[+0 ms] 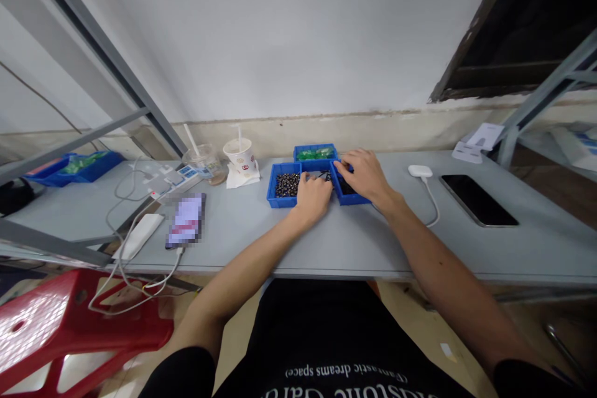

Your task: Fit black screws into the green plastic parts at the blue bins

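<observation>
Three blue bins stand side by side on the grey table, with another behind them. Small dark metallic parts (288, 185) fill the left bin (282, 202). My left hand (314, 195) rests over the middle bin (316, 165), its fingers curled down at the bin; whatever they may hold is hidden. Over the right bin (353, 199), which has dark contents, my right hand (366, 175) is bent with its fingertips near the bin's left edge; I cannot make out anything in them. Green pieces (315, 153) lie in the rear bin (295, 152).
Left on the table (242, 233) are a paper cup (242, 160), a plastic cup (212, 169), a power strip (180, 185), a purple phone (186, 219) and cables. At right lie a white case (420, 171) and a black phone (479, 200). A red stool (79, 329) stands below.
</observation>
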Demonstrator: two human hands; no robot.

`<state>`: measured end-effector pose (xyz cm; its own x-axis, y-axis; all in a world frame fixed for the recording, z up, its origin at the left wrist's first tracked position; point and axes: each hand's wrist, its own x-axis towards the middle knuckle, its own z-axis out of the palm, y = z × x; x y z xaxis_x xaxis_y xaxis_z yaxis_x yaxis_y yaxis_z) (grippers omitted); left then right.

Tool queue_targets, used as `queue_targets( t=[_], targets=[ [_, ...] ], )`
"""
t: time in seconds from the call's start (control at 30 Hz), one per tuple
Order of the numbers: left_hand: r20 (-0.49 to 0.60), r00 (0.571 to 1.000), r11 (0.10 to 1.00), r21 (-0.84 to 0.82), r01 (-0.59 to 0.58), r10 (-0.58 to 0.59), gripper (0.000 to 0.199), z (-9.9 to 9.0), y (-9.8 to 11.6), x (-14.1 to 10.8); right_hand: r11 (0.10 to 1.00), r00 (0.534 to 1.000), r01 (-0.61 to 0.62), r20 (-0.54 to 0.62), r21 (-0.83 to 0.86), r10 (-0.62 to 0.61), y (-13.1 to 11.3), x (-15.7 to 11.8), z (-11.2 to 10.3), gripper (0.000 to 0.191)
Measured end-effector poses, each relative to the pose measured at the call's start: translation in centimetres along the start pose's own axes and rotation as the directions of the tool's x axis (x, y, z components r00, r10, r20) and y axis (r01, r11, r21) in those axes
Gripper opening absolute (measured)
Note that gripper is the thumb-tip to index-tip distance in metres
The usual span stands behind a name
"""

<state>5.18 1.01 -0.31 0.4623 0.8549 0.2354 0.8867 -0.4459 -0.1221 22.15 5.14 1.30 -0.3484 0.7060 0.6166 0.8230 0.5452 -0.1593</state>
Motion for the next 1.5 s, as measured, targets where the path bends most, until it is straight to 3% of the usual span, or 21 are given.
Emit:
queue_targets(
  t=[0.4,0.53,0.67,0.83,1.07,1.33,1.5],
  targets=[
    [-0.009,1.0,1.0,0.002,-0.014,0.014,0.022,0.0,-0.1,0.0,1.0,0.998,0.026,0.052,0.015,-0.027,0.1,-0.1,0.1,0.032],
    [-0.139,0.99,0.998,-0.059,-0.002,-0.006,0.02,-0.3,-1.3,-0.4,0.988,0.982,0.12,0.133,0.099,-0.132,0.1,-0.3,0.2,0.018],
    [-0.275,0.961,0.992,-0.124,-0.008,-0.026,0.016,-1.0,-2.9,-0.6,0.964,0.955,0.201,0.186,0.173,-0.232,-0.1,-0.4,0.4,0.017],
    [-0.3,0.954,0.972,-0.216,-0.091,0.023,0.013,-1.6,-3.7,-0.8,0.954,0.959,0.203,0.153,0.22,-0.239,-0.6,-0.3,-0.2,0.025],
    [-0.331,0.943,0.956,-0.272,-0.112,0.016,0.012,-1.6,-4.0,-0.8,0.944,0.962,0.212,0.116,0.251,-0.247,-1.2,-0.2,-1.0,0.026],
    [-0.385,0.92,0.949,-0.258,-0.183,0.072,0.022,-1.6,-4.4,-0.8,0.971,0.974,0.176,0.116,0.163,-0.196,-1.5,-0.4,-0.7,0.036],
    [-0.424,0.903,0.944,-0.262,-0.2,0.074,0.027,-1.3,-4.9,-0.8,0.951,0.975,0.19,0.067,0.244,-0.212,-1.4,-0.5,-0.5,0.022]
  ],
)
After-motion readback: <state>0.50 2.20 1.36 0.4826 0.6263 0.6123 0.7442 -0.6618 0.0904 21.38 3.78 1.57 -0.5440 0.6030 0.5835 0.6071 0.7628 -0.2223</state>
